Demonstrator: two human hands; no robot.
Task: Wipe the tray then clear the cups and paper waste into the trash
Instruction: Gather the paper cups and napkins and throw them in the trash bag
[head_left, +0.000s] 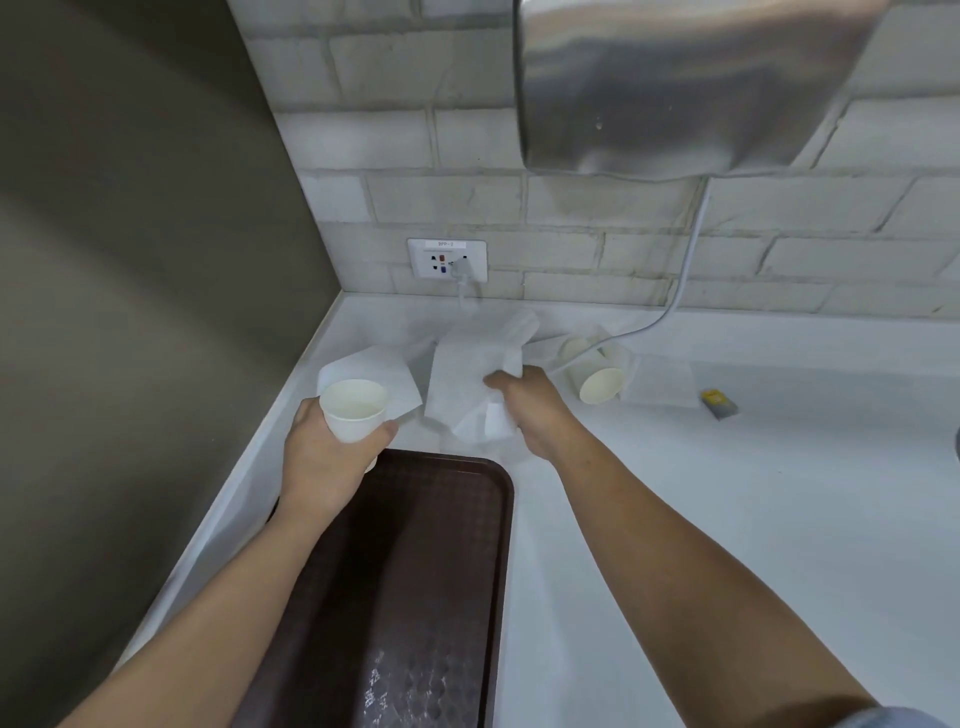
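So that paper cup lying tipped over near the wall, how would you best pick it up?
Grip the tipped cup around its side wall, coming from above. It lies on its side with the open mouth facing the person, so the rounded wall faces up. A grey cable runs close behind it; stay clear of it.

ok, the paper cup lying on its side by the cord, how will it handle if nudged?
The cup lies on its side, so it would likely roll in a curve. It looks empty and thin, so probably light and easy to crush. The cord beside it may block it.
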